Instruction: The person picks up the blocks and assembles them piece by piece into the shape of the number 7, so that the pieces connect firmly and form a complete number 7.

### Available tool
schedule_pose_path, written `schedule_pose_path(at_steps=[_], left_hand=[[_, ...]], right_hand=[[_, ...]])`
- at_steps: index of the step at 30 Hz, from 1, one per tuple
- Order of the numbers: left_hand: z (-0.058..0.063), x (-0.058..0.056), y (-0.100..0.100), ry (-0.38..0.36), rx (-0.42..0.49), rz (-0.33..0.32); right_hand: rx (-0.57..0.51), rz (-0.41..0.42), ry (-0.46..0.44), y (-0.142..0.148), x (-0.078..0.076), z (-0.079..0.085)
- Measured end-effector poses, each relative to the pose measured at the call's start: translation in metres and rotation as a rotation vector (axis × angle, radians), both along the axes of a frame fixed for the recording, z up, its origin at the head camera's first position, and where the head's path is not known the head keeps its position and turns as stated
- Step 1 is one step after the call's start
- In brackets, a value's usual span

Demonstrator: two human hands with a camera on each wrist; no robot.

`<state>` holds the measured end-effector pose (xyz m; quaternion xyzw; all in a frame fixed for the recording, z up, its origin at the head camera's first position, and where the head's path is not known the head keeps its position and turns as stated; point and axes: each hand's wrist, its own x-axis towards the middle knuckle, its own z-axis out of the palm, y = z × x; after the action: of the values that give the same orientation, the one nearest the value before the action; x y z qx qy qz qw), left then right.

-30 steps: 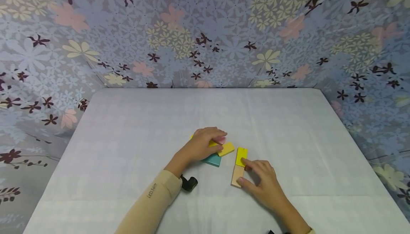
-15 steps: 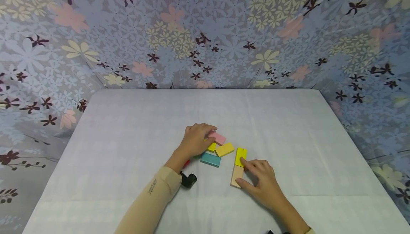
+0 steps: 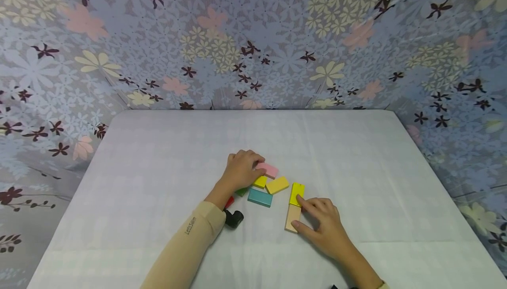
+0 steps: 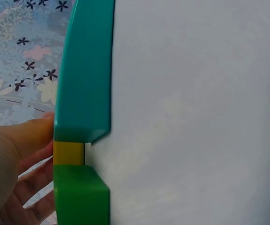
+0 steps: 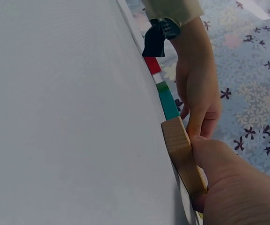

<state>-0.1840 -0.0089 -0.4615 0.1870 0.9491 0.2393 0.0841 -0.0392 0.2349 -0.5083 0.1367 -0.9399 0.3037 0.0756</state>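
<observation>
In the head view my left hand (image 3: 239,170) has thumb and index finger about the left end of a pink block (image 3: 269,170); its other fingers are hidden. Beside it lie a bright yellow block (image 3: 260,183), a paler yellow block (image 3: 278,185) and a teal block (image 3: 260,198). My right hand (image 3: 325,223) holds a plain wooden block (image 3: 292,219), thumb near its front end. Its index finger touches a yellow block (image 3: 296,190) lying end to end with the wooden one. In the right wrist view the wooden block (image 5: 181,150) sits against the thumb.
A green block (image 3: 241,192) and a red block (image 3: 229,202) show partly from under the left forearm. The black wrist camera (image 3: 234,219) sits close by. A white cloth covers the table (image 3: 178,148), with a flowered curtain (image 3: 253,38) behind.
My left hand has drawn back left and away from me, uncovering more of the pink, yellow, teal and green blocks. The right hand and its two blocks stay nearly still.
</observation>
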Motion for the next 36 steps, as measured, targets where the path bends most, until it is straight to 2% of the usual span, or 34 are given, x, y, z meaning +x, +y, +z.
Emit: schedule_pose_path(at_steps=[10,14,20,26,31,36], left_hand=[[-0.001,-0.005,0.002,0.046,-0.063,0.061],[-0.002,-0.006,0.002,0.046,-0.106,0.059],[-0.005,-0.010,-0.001,-0.061,-0.115,0.002],[-0.003,-0.016,-0.005,-0.159,-0.101,-0.025],[0.001,-0.018,-0.004,-0.187,-0.097,-0.026],[0.003,-0.019,-0.001,-0.188,-0.094,-0.001]], right_hand=[[-0.011,-0.003,-0.007,0.001,-0.001,-0.001],[-0.007,-0.006,-0.009,0.001,-0.001,-0.001],[-0.008,-0.009,-0.019,0.001,-0.001,-0.002],[-0.003,-0.009,-0.020,0.002,-0.001,-0.002],[0.001,-0.009,-0.020,0.002,-0.002,-0.002],[-0.002,-0.012,-0.024,0.002,-0.002,-0.001]])
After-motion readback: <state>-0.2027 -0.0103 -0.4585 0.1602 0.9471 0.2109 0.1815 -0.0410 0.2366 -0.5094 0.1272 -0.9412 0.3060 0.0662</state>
